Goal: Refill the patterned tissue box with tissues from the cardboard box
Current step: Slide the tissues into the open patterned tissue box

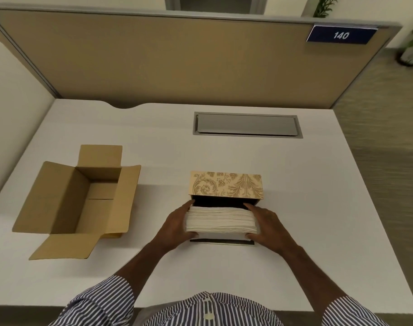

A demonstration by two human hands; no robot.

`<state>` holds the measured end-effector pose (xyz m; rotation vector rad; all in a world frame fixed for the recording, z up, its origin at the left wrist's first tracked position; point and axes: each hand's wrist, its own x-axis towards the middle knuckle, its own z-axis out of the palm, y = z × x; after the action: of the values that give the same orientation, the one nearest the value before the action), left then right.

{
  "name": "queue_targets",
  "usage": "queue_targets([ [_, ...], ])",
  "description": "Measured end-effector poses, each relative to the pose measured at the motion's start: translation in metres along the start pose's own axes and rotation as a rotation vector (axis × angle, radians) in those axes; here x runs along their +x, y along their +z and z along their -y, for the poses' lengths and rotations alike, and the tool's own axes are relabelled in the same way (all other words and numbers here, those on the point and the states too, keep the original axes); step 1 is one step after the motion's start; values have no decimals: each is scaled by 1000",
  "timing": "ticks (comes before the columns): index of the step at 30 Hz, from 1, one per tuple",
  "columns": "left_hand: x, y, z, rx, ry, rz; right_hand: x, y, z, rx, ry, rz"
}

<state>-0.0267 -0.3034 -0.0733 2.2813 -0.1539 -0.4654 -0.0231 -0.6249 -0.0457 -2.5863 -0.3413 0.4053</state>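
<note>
white tissues (220, 220) gripped by both hands, patterned tissue box (226, 184)

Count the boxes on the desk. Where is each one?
2. The open cardboard box sits on the desk's left; the patterned tissue box stands at the centre, just beyond the hands.

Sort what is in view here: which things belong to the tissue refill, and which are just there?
Part of the job:
- tissue stack, held between left hand and right hand
- patterned box, open
- cardboard box, open, nothing visible inside

Just there:
- desk
- cable hatch
- partition
- sign "140"
- plants
</note>
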Motion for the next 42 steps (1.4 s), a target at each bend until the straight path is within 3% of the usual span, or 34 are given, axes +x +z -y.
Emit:
queue_targets([
  [6,3,-1,2,-191,-73,34,-6,17,-8,331,209,-18],
  [25,9,-9,-14,-492,-211,-138,-9,15,-21,890,404,-136],
  [34,18,-10,-32,-530,-255,-189,-1,7,-18,1061,477,-152],
  [42,31,-3,-25,-517,-430,-231,14,10,-9,1076,563,-168],
])
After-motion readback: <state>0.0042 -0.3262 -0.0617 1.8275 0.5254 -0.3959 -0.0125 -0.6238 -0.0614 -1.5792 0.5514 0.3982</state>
